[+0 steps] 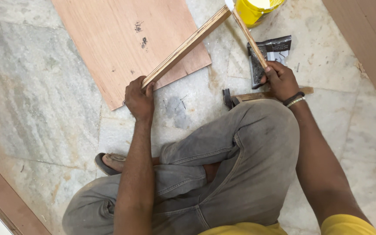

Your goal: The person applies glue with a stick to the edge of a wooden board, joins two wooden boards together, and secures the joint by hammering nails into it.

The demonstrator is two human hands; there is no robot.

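My left hand [139,99] grips the near end of a long plywood strip [188,44] that runs up and right over the floor. My right hand [281,80] holds the near end of a second, thinner wooden strip [249,38]. The two strips meet at their far ends near a yellow tub [254,9], forming a corner. I sit cross-legged in grey trousers on a marble floor.
A flat plywood sheet [127,39] lies on the floor at upper left. A hammer [244,96] lies by my right knee, beside a small dark packet [270,54]. A few loose nails [180,102] lie between my hands. Wooden boards [370,39] border the right and lower left.
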